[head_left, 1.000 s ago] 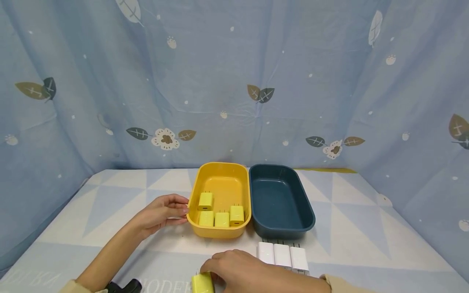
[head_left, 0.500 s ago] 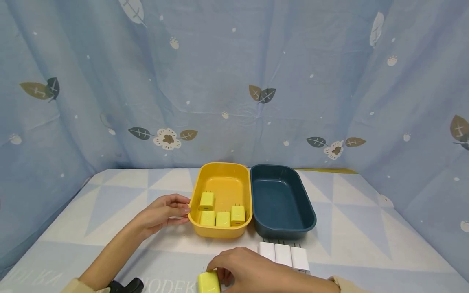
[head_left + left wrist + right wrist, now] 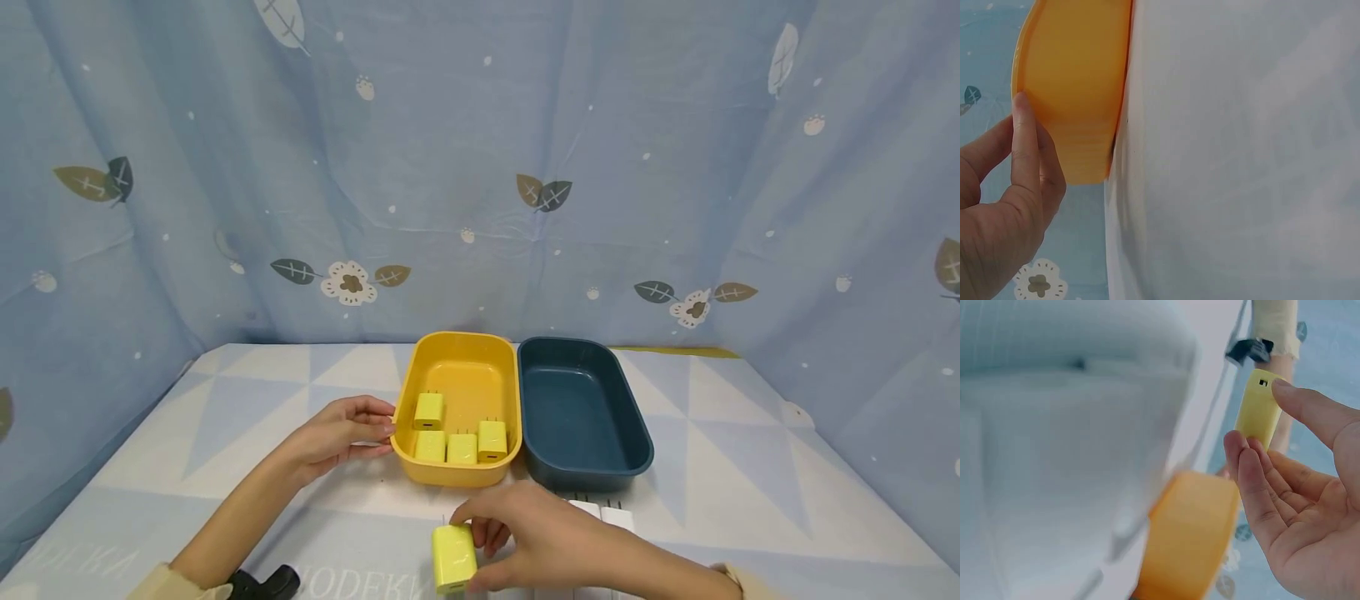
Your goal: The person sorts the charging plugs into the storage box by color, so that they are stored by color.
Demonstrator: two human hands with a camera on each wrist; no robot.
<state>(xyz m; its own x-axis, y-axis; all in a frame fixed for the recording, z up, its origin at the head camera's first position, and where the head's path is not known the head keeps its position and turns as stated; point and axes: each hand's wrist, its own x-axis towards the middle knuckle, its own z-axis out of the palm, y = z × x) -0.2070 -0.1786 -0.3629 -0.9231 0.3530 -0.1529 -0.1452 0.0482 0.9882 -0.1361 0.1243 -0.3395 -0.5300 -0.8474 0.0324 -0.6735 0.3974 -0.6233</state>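
My right hand (image 3: 517, 537) pinches a yellow charger plug (image 3: 453, 558) between thumb and fingers, in front of the bins. In the right wrist view this charger plug (image 3: 1259, 409) shows its port end beside the thumb. My left hand (image 3: 341, 437) touches the left rim of the yellow bin (image 3: 453, 477) with fairly straight fingers. From the left wrist, a fingertip lies at the rim of the yellow bin (image 3: 1079, 81). Several yellow charger plugs (image 3: 492, 440) stand inside that bin, towards its near end. White charger plugs (image 3: 617, 517) are partly hidden behind my right hand and forearm.
A dark blue bin (image 3: 588, 479) stands right beside the yellow one, with a bare floor. A patterned cloth (image 3: 255, 425) covers the table. Behind hangs a blue curtain (image 3: 465, 167) with leaf prints. A black device (image 3: 266, 583) sits at my left wrist.
My right hand has raised the yellow charger plug and carried it forward and a little right, now overlapping the white ones. The left hand has stayed at the yellow bin.
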